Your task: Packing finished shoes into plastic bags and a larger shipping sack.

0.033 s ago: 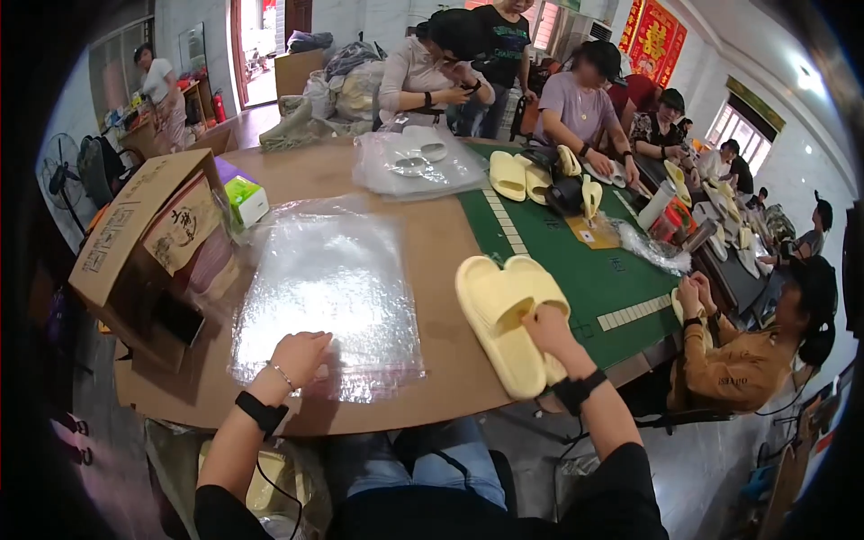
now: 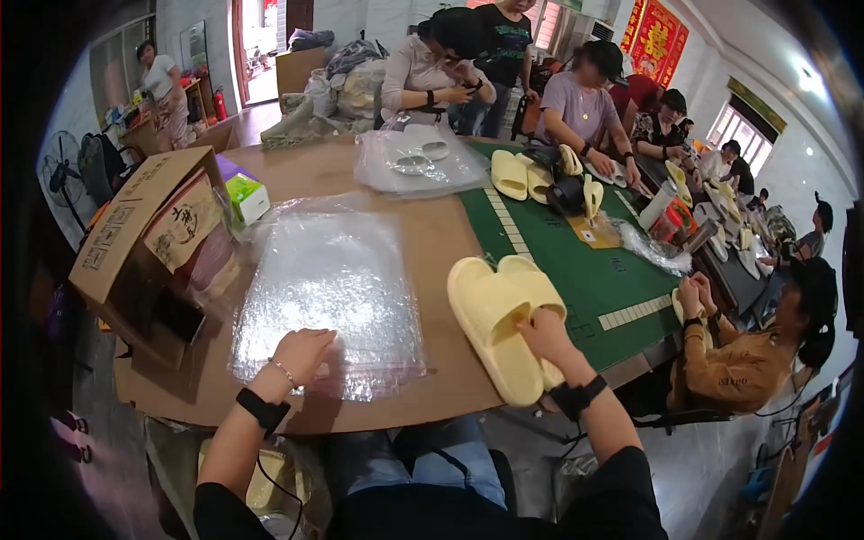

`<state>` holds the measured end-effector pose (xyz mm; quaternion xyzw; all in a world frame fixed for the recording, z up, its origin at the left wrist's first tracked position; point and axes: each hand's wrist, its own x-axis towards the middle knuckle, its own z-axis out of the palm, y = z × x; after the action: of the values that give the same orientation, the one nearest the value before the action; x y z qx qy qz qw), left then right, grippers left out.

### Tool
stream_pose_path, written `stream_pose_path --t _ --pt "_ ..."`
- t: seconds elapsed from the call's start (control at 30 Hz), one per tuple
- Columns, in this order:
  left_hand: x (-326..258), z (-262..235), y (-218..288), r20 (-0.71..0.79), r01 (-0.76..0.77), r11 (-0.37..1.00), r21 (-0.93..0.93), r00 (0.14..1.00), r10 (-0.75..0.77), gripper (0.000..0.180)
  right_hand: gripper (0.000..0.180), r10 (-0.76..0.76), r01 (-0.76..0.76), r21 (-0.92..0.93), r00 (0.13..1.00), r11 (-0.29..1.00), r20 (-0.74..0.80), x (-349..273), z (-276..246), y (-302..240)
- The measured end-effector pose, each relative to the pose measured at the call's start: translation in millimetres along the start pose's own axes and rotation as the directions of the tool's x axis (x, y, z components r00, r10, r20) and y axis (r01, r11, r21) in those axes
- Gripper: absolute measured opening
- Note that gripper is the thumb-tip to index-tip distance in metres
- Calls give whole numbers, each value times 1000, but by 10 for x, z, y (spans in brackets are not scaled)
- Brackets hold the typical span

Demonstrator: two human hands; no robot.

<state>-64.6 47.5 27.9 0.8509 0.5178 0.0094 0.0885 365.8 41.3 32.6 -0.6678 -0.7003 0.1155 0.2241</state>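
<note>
Slippers and right hand shifted slightly left since the earlier frame; left hand nearly unchanged. Right hand closed on the slippers, fingers at the inner side near the straps; the cream pair extends left of and beyond the hand, toes pointing away, by the near-left edge of the green mat. Lifted or resting: cannot tell. Left hand over near edge of clear bags on brown surface, fingers bent; grip unclear.

Plastic bags on table, carton to their left, slippers to their right
</note>
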Motion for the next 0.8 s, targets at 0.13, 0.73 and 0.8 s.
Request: stream_pose_path --t 0.13,0.73,0.8 --pt "73 38 47 -164 -138 969 -207 981 104 28 20 -53 48 50 990 998 127 -460 -104 -598" --pt "467 -15 392 25 -106 919 -379 992 125 35 27 -276 190 264 898 946 342 -922 430 -1146" --pt "424 -2 432 -33 -168 918 -359 985 168 36 28 -213 173 148 923 974 319 -870 450 -1181"
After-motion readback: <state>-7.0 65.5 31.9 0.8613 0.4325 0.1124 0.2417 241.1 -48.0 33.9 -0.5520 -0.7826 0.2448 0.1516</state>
